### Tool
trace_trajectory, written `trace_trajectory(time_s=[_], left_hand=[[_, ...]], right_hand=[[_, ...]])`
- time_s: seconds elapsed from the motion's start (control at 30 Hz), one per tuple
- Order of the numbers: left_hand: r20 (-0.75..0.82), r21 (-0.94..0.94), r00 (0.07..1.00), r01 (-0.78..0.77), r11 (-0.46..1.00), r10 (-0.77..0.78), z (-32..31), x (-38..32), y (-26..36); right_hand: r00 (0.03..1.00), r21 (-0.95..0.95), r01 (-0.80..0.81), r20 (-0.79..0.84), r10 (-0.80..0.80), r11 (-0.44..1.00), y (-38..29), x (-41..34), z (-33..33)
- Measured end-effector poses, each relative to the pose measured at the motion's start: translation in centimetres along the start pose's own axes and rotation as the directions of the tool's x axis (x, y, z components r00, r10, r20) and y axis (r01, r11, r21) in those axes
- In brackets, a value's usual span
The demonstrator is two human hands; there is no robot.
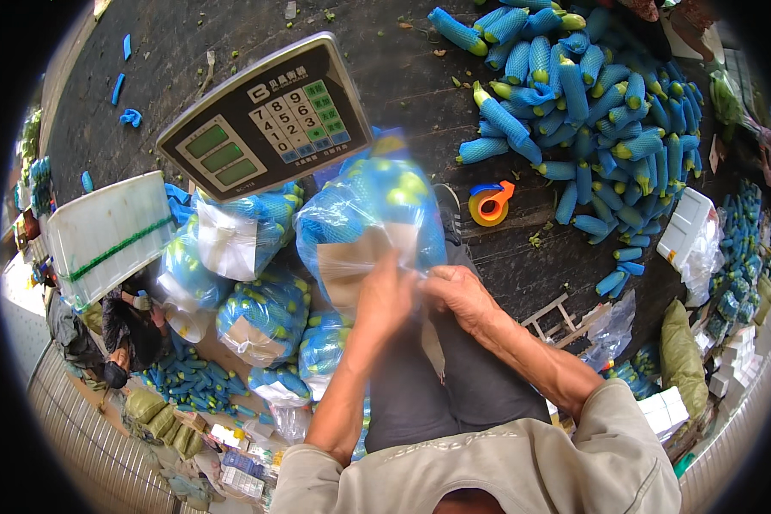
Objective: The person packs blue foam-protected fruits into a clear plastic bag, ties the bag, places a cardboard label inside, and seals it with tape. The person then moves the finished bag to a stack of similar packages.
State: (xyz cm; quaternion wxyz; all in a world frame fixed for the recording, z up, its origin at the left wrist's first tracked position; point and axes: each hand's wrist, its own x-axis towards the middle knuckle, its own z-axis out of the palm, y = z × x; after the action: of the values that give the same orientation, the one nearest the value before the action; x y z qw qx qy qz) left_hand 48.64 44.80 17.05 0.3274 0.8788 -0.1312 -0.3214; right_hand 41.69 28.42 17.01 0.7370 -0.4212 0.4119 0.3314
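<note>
A clear plastic bag (372,212) full of green vegetables in blue foam net sleeves stands before me, against the far end of my lap. A piece of brown cardboard (344,270) lies under its film on the near side. My left hand (385,289), blurred, is at the gathered mouth of the bag; its fingers cannot be made out. From the right, my right hand (456,292) pinches the gathered plastic with curled fingers. Beyond the bag rises the display head of a digital scale (266,115), tilted. An orange tape dispenser (491,202) lies on the dark floor to the right.
Several filled bags (263,318) stand at left beside a white plastic crate (112,238). A large heap of sleeved vegetables (591,115) covers the floor at upper right. Another person (135,327) crouches at far left. A small ladder-like frame (552,318) lies near my right forearm.
</note>
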Motion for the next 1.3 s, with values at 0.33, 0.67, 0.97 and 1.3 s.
trace_trajectory(time_s=[0.33,0.67,0.97,1.3], left_hand=[[-0.008,-0.103,0.991,0.130,0.986,-0.131,4.0,-2.2,-3.4],[0.084,-0.187,0.995,-0.035,0.982,0.051,4.2,-0.8,-3.3],[-0.181,-0.034,0.964,-0.203,0.979,0.194,6.5,0.1,-5.6],[-0.209,-0.070,0.953,-0.238,0.969,0.219,6.9,0.2,-5.8]], right_hand=[[0.985,-0.449,0.140,-0.030,-0.171,0.882,-1.5,-0.2,-0.7],[0.936,-0.669,0.260,-0.002,-0.352,0.696,-3.2,-5.6,-2.2],[0.664,-0.730,0.398,-0.187,-0.723,0.555,0.8,2.4,-3.8],[0.839,-0.270,0.065,-0.507,-0.200,0.961,3.9,4.1,-0.3]])
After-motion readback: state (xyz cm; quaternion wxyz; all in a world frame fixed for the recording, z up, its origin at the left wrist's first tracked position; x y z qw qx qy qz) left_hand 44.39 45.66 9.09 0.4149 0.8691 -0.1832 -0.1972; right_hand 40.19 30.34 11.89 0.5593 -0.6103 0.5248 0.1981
